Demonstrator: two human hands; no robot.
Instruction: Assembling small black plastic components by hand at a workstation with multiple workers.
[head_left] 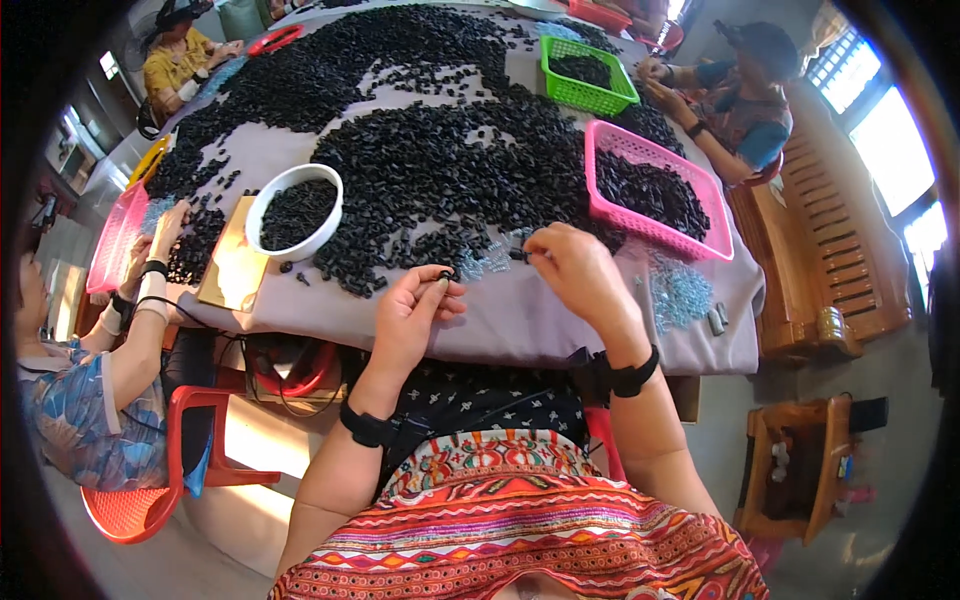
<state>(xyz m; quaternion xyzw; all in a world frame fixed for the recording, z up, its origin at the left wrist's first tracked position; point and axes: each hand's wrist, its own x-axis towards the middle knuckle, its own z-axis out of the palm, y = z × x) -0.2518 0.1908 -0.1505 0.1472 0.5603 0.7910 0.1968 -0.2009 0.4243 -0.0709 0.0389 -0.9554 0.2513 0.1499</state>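
Observation:
My left hand [415, 318] hovers at the near edge of the table, its fingertips pinched on a small black plastic part [444, 273]. To the right, my right hand [575, 268] pinches another small dark part [519, 254] at its fingertips. Both hands sit just in front of a big heap of small black parts [440, 160] spread over the grey cloth-covered table [520, 320]. A scatter of small clear pieces [482, 262] lies between my hands.
A white bowl [262, 215], a pink basket [598, 170] and a green basket [548, 70] hold black parts. More clear pieces [678, 292] lie at the right. Three other people sit around the table; one's hands [165, 225] work at the left. A red chair [135, 505] stands nearby.

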